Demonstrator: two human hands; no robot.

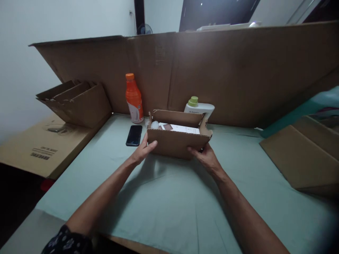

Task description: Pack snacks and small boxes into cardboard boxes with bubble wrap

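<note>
Pale green cloth covers the tabletop (164, 197), with a tall cardboard wall (238, 74) behind it. Both hands grasp a small open cardboard box (177, 143) at mid-table, the left hand (141, 151) and right hand (206, 158) on its near corners. An orange bottle (134, 98) and a dark phone (134, 135) sit just left of it.
</note>
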